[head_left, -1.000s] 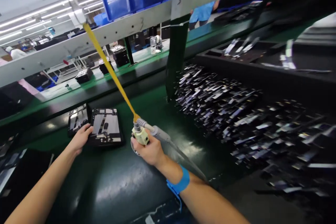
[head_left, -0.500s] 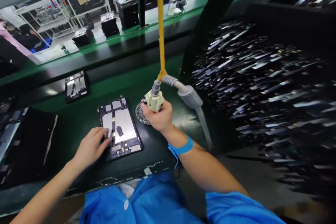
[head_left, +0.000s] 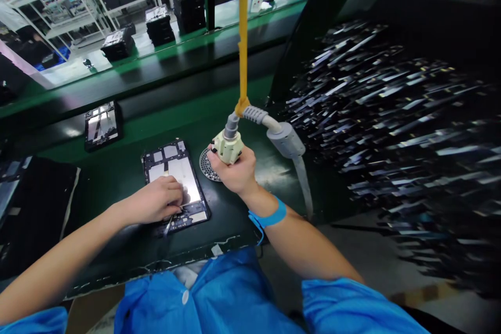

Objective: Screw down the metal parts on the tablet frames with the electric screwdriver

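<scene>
My right hand (head_left: 239,171) is wrapped round a cream-coloured electric screwdriver (head_left: 227,147) that hangs upright from a yellow strap. Its bit is hidden behind the hand. Just left of that hand lies a round metal plate full of holes (head_left: 206,165). An opened tablet (head_left: 188,167) rests on the green bench with its inside parts showing. Over the tablet's lower left part, my left hand (head_left: 158,201) is closed, fingertips pinched together. A thin pale sliver shows below the fingers, but I cannot make out what they hold.
A second opened tablet (head_left: 102,124) lies at the back left. At the left edge sits a dark stack of parts (head_left: 43,209). A grey cable with a thick block (head_left: 286,140) hangs beside the screwdriver. Many blurred dark strip-like parts (head_left: 391,130) fill the right side.
My left hand has moved right and over the tablet from its left edge, and its fingers have closed. My right hand keeps its grip on the screwdriver. The view has shifted slightly.
</scene>
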`<state>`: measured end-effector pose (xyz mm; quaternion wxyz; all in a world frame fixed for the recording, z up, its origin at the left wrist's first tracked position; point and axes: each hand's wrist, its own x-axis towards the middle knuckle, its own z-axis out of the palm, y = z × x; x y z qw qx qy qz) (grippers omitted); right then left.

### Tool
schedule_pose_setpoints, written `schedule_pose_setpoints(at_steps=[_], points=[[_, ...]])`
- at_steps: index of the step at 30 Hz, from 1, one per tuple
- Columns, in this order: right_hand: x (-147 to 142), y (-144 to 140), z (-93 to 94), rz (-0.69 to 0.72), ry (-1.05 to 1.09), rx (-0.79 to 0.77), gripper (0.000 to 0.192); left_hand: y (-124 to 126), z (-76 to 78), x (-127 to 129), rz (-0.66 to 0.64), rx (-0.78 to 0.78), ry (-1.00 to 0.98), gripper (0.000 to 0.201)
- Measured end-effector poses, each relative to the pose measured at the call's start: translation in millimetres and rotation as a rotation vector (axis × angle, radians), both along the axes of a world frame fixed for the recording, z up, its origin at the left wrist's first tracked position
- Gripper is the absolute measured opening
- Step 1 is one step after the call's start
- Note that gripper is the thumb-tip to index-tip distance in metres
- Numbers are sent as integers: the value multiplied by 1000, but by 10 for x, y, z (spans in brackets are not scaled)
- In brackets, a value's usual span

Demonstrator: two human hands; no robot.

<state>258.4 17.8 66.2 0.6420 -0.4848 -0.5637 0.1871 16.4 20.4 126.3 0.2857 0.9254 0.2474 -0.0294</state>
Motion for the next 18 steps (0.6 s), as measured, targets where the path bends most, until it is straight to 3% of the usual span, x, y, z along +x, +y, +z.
schedule_pose_setpoints(at_steps=[2, 5, 7, 9, 11, 14, 18], points=[[-1, -4, 10, 4, 7, 0, 8, -21, 119, -46, 135, -98, -48, 15], [1, 2, 8, 14, 26, 15, 11, -57, 255, -139, 475, -201, -252, 14], [4, 7, -7, 26, 36, 7, 14, -80, 248, -195, 700, -265, -477, 23], [4, 11, -25, 32, 36, -2, 15, -107, 143, -235, 853, -365, -659, 47], [2, 13, -36, 35, 28, 2, 15, -152, -29, -259, 960, -465, -732, 56], [-3, 15, -37, 25, 16, 17, 14, -258, -269, -275, 1078, -550, -691, 39], [-9, 21, -34, 18, 14, 26, 14, -413, -311, -281, 1076, -528, -605, 28]])
